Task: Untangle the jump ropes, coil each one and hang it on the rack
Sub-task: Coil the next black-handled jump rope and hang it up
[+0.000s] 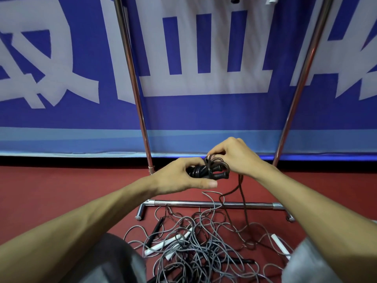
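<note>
Knees [114, 262]: grey-clad, flanking a tangled heap of grey jump ropes [193, 250] on red floor [61, 190].
Left hand [179, 176]: grasping black plastic rope handles [214, 175].
Right hand [234, 156]: pinching their dark cord loops [216, 161] just above.
Banner [204, 113]: large white characters on blue, cropped, unreadable.

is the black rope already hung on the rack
No, the left hand and right hand hold the black rope low by the rack, its cord trailing to the floor.
</note>
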The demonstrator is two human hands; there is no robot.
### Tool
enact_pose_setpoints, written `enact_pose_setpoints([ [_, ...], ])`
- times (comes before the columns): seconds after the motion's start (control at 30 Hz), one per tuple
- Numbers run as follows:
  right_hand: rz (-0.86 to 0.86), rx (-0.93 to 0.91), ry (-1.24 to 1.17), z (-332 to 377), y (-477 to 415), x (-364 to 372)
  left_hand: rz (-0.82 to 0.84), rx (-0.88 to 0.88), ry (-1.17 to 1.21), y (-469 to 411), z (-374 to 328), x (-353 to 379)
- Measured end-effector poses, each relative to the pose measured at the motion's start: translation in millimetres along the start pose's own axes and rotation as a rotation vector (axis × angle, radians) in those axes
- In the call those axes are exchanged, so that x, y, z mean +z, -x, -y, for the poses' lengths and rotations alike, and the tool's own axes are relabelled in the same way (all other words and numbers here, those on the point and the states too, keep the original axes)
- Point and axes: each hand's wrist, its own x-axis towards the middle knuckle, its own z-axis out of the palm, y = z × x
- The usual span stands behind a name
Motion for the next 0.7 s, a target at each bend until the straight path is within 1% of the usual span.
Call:
enact_pose_setpoints([
  [0.13, 0.032, 0.016, 0.04, -5, -1, 2, -0.085, -0.031, 0.1, 0, 1, -1],
  [0.2, 0.058, 0.037, 0.07, -5, -2, 1, -0.171, -0.053, 0.173, -2, 3, -5],
  [0.3, 0.18, 0.074, 0.089, 3, 1, 3, -0.316, -0.094, 0.271, -6, 6, -13],
  [0.37, 0.253, 0.096, 0.097, 9, 3, 5, -0.376, -0.122, 0.307, -7, 8, -18],
  [0.5, 0.235, 0.036, 0.193, 10, 4, 7, -0.441, -0.096, 0.392, -9, 12, -24],
  [0.6, 0.247, 0.029, 0.137, 12, 6, 9, -0.485, -0.09, 0.388, -11, 16, -28],
  [0.7, 0.313, 0.033, 0.05, 14, 7, 9, -0.524, -0.117, 0.346, -13, 19, -31],
])
